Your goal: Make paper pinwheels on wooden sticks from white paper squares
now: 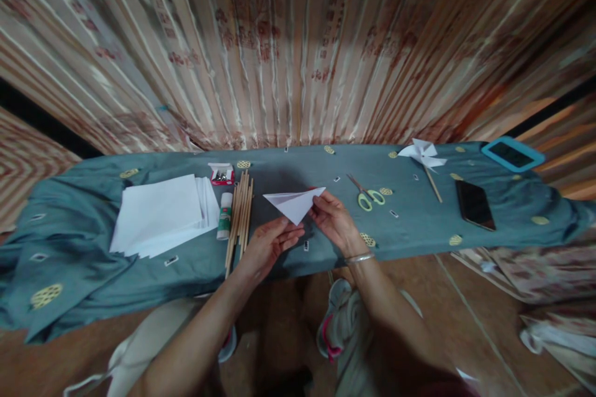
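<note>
Presently, a folded white paper, triangular, is occupying the place between the two hands, over the middle of a blue-green patterned cloth, with one corner pointing down toward the wearer. The right hand, wearing a silver-coloured bracelet, is pinching the paper's right side between thumb and fingers. The left hand is sitting at the lower corner, its thumb meeting the edge; whether its fingers are closing on the paper, one cannot tell.

Left side of the cloth: a stack of white sheets is lying slightly fanned; a green-and-white glue stick is resting between the stack and a bundle of wooden sticks; a small red-and-white box, open, is showing small metallic pieces, their kind being too small to tell.

Right side: scissors with pale green handles are lying near the right hand, blades parting slightly; a white paper pinwheel on a stick is lying farther along; a black phone and a blue-framed tablet are resting beyond it
</note>
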`<action>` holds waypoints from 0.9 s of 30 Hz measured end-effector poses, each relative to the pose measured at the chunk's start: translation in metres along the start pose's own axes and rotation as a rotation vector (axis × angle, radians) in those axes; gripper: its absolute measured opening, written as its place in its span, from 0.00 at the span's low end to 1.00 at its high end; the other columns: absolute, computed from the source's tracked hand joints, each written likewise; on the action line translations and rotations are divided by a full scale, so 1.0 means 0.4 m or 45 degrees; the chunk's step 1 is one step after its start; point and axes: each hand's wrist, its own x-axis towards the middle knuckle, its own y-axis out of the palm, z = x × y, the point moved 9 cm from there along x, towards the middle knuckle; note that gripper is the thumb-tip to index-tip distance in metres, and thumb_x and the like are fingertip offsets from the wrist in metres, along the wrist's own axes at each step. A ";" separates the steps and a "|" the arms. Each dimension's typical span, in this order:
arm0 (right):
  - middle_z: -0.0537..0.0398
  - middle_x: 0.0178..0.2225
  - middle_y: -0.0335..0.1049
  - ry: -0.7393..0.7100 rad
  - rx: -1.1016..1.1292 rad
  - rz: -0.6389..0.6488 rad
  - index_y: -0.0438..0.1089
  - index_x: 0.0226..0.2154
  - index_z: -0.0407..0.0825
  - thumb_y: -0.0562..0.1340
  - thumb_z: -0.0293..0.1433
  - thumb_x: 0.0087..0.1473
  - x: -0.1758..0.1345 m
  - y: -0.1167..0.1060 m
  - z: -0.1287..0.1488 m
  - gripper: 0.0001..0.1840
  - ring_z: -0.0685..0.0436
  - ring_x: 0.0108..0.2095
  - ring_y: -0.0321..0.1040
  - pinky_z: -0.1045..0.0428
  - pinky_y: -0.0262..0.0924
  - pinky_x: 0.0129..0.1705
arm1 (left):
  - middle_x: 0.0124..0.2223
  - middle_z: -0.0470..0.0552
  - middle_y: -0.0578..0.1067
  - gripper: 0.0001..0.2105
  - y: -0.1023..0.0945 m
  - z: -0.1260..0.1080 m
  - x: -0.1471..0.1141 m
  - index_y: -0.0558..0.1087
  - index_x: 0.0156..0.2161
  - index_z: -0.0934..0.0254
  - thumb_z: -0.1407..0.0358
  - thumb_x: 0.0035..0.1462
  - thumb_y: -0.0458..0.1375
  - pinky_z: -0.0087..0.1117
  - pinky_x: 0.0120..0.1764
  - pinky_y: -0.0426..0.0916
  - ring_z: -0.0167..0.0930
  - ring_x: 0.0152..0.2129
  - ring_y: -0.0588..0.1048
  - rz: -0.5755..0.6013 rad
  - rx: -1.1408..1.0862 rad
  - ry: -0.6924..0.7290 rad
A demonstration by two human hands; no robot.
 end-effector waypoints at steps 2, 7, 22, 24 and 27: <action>0.61 0.31 0.77 0.006 0.016 0.004 0.76 0.32 0.52 0.72 0.30 0.40 -0.005 0.001 0.002 0.13 0.52 0.33 0.71 0.55 0.67 0.39 | 0.33 0.56 0.81 0.12 -0.003 -0.002 0.002 0.76 0.34 0.69 0.62 0.47 0.68 0.29 0.37 0.73 0.31 0.31 0.80 -0.021 0.008 0.008; 0.60 0.32 0.78 0.029 0.027 0.052 0.76 0.29 0.51 0.73 0.30 0.37 -0.013 0.006 0.000 0.11 0.49 0.34 0.72 0.51 0.67 0.43 | 0.29 0.52 0.80 0.10 -0.015 -0.014 0.002 0.77 0.30 0.68 0.64 0.45 0.68 0.24 0.33 0.71 0.27 0.27 0.78 -0.093 0.020 0.042; 0.55 0.35 0.78 0.178 -0.243 0.150 0.79 0.32 0.50 0.73 0.39 0.38 -0.031 0.002 0.008 0.16 0.50 0.34 0.71 0.56 0.66 0.37 | 0.26 0.49 0.78 0.20 -0.074 -0.082 -0.005 0.77 0.28 0.68 0.60 0.26 0.74 0.27 0.30 0.67 0.27 0.23 0.73 -0.376 0.196 0.244; 0.57 0.32 0.78 0.192 -0.295 0.122 0.79 0.30 0.50 0.74 0.39 0.37 -0.029 -0.009 0.004 0.16 0.52 0.31 0.71 0.57 0.66 0.34 | 0.25 0.48 0.77 0.20 -0.076 -0.081 -0.007 0.76 0.29 0.68 0.60 0.27 0.73 0.27 0.27 0.66 0.27 0.21 0.73 -0.390 0.179 0.212; 0.58 0.29 0.77 0.185 -0.355 0.106 0.79 0.28 0.50 0.75 0.42 0.33 -0.032 -0.017 0.007 0.18 0.54 0.27 0.69 0.59 0.66 0.30 | 0.22 0.47 0.76 0.20 -0.081 -0.072 -0.005 0.76 0.30 0.67 0.60 0.29 0.73 0.27 0.23 0.64 0.28 0.18 0.71 -0.385 0.184 0.152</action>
